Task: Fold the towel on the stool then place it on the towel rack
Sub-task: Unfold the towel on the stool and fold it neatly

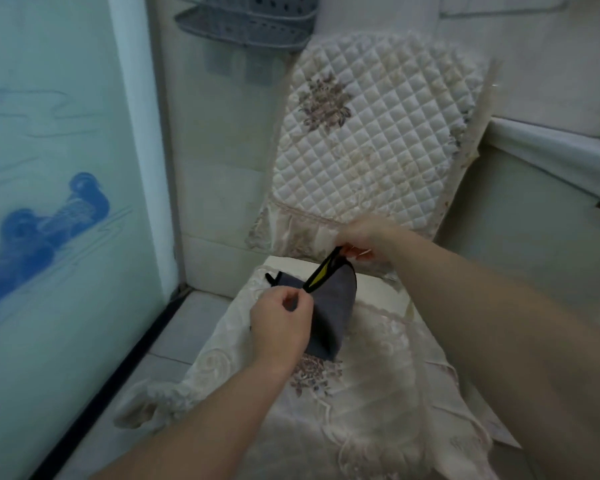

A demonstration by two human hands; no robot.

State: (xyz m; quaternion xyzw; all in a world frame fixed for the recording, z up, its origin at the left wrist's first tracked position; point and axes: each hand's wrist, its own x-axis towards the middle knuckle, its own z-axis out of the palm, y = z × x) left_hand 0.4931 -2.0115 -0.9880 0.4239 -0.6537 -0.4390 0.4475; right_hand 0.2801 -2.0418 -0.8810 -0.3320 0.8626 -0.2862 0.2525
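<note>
Towel: a small dark grey towel (329, 313) with black edging and a flash of yellow along its upper hem, at the centre of the frame. You hold it up by that hem, so the rest hangs down in a loose fold, its lower end touching or just over the covered seat.
Left hand: your left hand (280, 323), just left of centre, pinches the near end of the hem between thumb and curled fingers.
Right hand: your right hand (364, 241), above and right of centre, grips the far end of the same hem, fingers curled down round it. The hem runs taut between your two hands, slanting up to the right.
Stool: the seat (371, 393) under the towel fills the lower centre of the frame. It wears a cream embroidered cover with a faded flower print just below the towel and a fringed edge hanging at the lower left.
Quilted cover: behind your right hand, at upper centre, a cream diamond-quilted cover (371, 140) with the same flower print stands tilted back.
Rack: a grey perforated plastic rack (250, 26) is fixed to the wall at the top centre, well apart from the towel.
Glass panel: a frosted panel (49, 168) with blue duck figures fills the left of the frame.
</note>
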